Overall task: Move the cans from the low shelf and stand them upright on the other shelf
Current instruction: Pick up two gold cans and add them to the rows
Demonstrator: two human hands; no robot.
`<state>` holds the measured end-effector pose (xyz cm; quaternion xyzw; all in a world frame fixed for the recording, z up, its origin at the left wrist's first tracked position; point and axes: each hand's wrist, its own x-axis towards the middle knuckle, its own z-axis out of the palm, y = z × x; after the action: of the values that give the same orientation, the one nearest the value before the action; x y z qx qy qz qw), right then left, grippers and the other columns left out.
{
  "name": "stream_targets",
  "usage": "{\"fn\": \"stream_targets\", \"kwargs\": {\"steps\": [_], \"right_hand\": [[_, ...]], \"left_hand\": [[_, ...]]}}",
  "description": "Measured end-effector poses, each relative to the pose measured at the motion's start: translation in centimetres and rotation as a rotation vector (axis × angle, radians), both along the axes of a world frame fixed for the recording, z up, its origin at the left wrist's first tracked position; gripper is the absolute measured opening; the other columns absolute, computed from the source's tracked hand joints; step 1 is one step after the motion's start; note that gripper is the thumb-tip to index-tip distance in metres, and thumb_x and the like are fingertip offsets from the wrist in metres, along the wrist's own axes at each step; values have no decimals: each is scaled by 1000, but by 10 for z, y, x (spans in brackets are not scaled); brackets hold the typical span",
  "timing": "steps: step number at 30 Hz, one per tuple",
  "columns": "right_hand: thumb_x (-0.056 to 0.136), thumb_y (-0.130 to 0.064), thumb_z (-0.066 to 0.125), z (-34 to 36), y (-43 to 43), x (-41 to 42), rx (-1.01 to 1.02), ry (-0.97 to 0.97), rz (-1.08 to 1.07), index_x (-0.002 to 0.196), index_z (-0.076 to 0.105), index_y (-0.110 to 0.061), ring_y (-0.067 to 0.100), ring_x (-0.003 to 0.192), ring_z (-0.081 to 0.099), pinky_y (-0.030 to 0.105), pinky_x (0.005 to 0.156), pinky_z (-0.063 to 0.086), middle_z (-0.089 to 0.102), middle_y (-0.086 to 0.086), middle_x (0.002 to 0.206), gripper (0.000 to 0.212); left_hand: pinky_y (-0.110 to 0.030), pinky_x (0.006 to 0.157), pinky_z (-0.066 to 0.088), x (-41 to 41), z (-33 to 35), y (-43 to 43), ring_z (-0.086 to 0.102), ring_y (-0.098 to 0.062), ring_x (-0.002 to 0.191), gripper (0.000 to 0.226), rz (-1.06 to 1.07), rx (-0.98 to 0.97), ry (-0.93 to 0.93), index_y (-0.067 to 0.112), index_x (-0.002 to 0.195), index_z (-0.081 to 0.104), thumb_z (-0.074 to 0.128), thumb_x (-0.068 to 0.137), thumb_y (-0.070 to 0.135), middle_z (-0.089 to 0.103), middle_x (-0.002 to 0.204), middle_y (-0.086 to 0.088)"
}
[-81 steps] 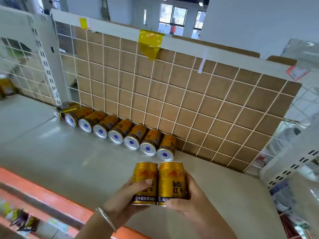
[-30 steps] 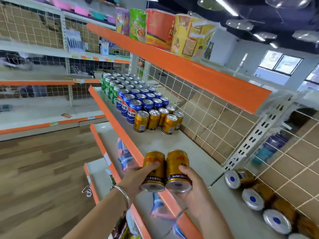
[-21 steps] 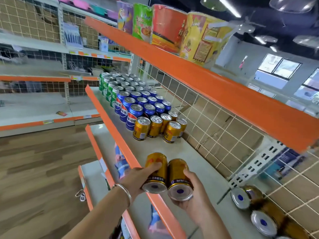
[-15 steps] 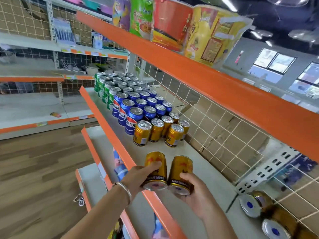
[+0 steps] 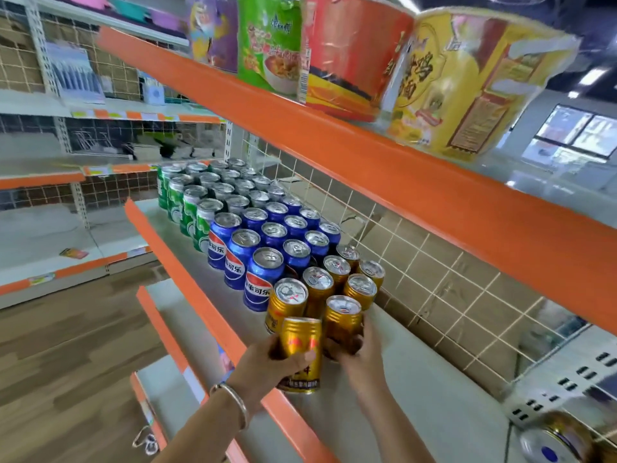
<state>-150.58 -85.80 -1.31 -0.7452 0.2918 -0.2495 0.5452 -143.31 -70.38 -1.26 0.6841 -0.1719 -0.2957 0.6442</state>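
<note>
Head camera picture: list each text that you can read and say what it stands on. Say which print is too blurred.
"可乐": blue cans.
Large red characters, blurred: yellow noodle tub.
Blurred print: green packet, gold can in left hand, gold can in right hand.

You see glossy gold metal on the can [image 5: 302, 349] in your left hand [image 5: 267, 365] and on the can [image 5: 342, 319] in your right hand [image 5: 359, 359], its lid bright silver. The blue cans [image 5: 263, 279] and green cans [image 5: 187, 208] farther along have the same shiny skin. The shelf [image 5: 434, 406] under them looks smooth, pale and slightly reflective, with a matt orange edge [image 5: 187, 279]. A polished metal bangle [image 5: 233, 402] circles your left wrist. The floor [image 5: 66, 345] shows matt wood grain. The noodle tubs [image 5: 460, 81] above wear crinkled glossy film.
</note>
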Motion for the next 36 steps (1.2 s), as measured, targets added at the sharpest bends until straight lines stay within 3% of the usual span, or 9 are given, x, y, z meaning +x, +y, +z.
{"fn": "stream_targets", "kwargs": {"steps": [4,9,14,18,22,25,29,33,36], "right_hand": [[62,-38,75,-20,-7,13,-243,213,-138,131,49,-32,20,111,58,41,93,49,62,-1,118,74],[91,-21,55,-22,-2,18,-366,440,-308,138,42,-24,29,114,52,44,98,41,54,8,119,49],[83,-28,68,-19,3,16,-250,321,-389,149,20,-26,27,125,45,47,105,38,41,9,139,82],[77,-6,67,0,22,-12,-93,113,-235,121,46,-34,15,94,50,22,80,45,46,0,118,55],[47,-44,71,19,44,-25,112,234,165,112,51,-38,6,75,57,16,64,47,60,-6,105,68],[40,-54,75,18,53,-16,29,230,116,110,52,-38,2,72,57,14,61,45,63,-9,99,75],[32,-60,73,11,63,-8,-41,240,-38,107,51,-38,2,84,59,15,67,45,61,-13,103,81],[60,-35,83,-9,70,-1,-199,297,-190,125,40,-26,5,104,47,14,85,36,42,-10,113,79],[73,-22,78,-15,70,8,-241,314,-261,124,37,-17,13,107,47,17,85,35,32,-8,111,66]], "left_hand": [[-24,85,54,8,-6,-2,69,-3,86,62,-39,35,-105,37,92,68,77,37,64,75,87,12],[2,73,40,9,1,-1,58,20,89,46,-166,31,-276,44,95,61,87,59,31,63,89,42],[-3,83,42,15,-7,-3,58,4,106,64,-198,25,-273,41,112,60,85,54,48,65,113,17],[3,68,41,20,-5,-7,58,18,86,36,-166,40,-248,44,94,60,81,68,30,67,96,21],[2,60,42,18,0,-12,59,15,73,31,-129,24,-221,40,85,56,79,71,24,64,84,22],[-1,61,44,16,2,-15,58,8,78,24,-132,28,-224,36,87,55,75,75,29,63,86,19],[-10,72,41,14,1,-12,60,-4,91,35,-140,93,-274,27,117,52,63,85,35,62,100,14],[-18,96,36,5,-3,-7,49,-16,125,73,-188,196,-375,21,147,20,61,86,21,51,135,5],[-8,87,32,3,-5,-1,51,-10,120,75,-201,205,-399,23,148,15,58,87,19,51,135,8]]}}
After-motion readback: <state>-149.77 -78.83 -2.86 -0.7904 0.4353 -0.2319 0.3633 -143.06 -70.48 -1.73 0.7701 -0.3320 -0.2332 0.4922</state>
